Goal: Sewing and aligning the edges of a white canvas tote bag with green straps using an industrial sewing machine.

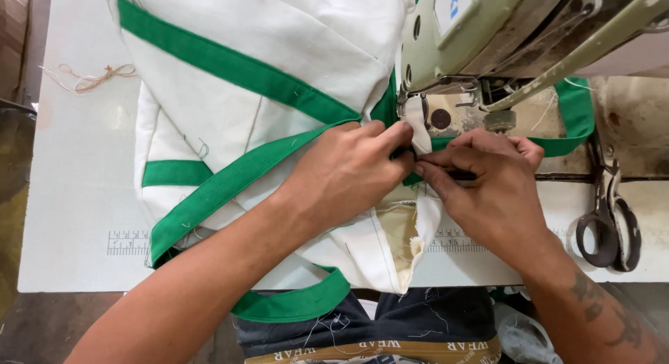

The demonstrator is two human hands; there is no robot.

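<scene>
White cloth (279, 50) with green trim (230, 179) lies on the worktop (77, 197) under the sewing machine (481, 29), both hands' grips, left hand (348, 172) and right hand (491, 190), pinching its edge beside the needle, where fingertips risk a prick or the fold slipping crooked.

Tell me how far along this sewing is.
Done: green trim already runs in bands across the white fabric. In hand: the left hand and right hand pinch a fabric edge at the sewing machine needle. Left: a raw frayed edge hangs unbound; scissors lie untouched.
</scene>
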